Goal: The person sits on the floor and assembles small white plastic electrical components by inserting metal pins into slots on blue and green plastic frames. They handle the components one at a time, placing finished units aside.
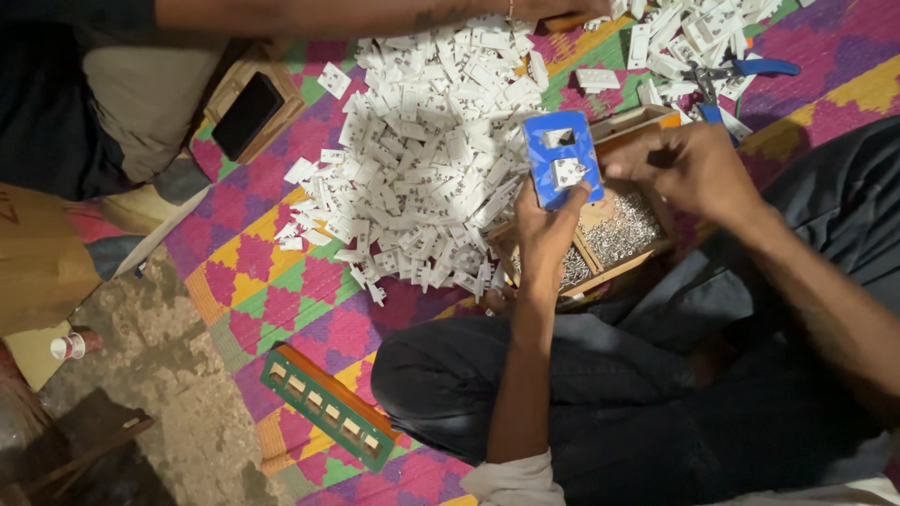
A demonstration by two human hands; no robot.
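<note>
My left hand (544, 225) holds a small blue plate (560, 155) with two square cut-outs; a white plastic part (567, 172) sits in the lower cut-out. My right hand (689, 167) is just to the right of the plate, fingers curled as if pinching something too small to see. Below both hands is a wooden tray (619, 267) with compartments of small shiny metal pieces (623, 232). A large heap of white plastic parts (422, 159) lies to the left on a colourful woven mat (281, 281).
A green and orange jig with several square holes (328, 405) lies near my knee. Blue-handled pliers (741, 70) rest among more white parts at top right. Another person's arm (328, 14) reaches across the top; a phone on a wooden box (248, 114) is at left.
</note>
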